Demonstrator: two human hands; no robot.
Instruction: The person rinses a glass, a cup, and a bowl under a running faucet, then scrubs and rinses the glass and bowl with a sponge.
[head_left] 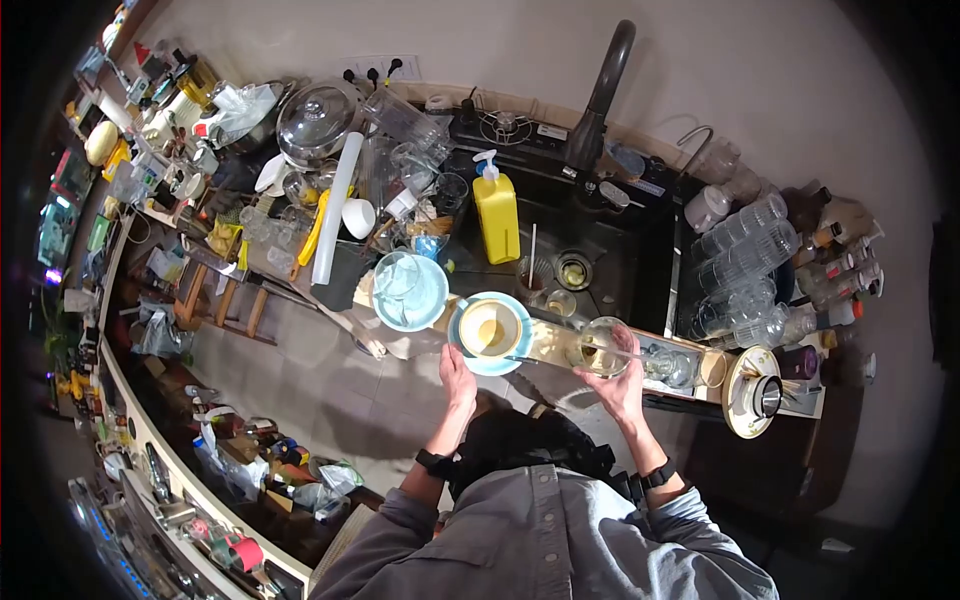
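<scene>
My left hand (458, 380) grips the near-left edge of a light-blue saucer (474, 362). On that saucer sits a cup (491, 328) with a brown stain inside, and a dark-handled spoon (522, 360) lies at its edge. My right hand (618, 385) is wrapped round a transparent glass (603, 350) with a thin stick or straw in it. Left of the cup, a stack of light-blue dishes (410, 318) with a glass bowl on top rests at the counter edge. Behind both hands lies the dark sink (640, 262), holding a small glass (560, 302) and another glass with a straw (534, 276).
A yellow pump bottle (497, 222) stands in the sink below a black faucet (600, 105). Several glasses (748, 250) crowd the right side, near a patterned plate (742, 405) with a metal cup. Pots, a glass lid (320, 122) and clutter fill the left counter.
</scene>
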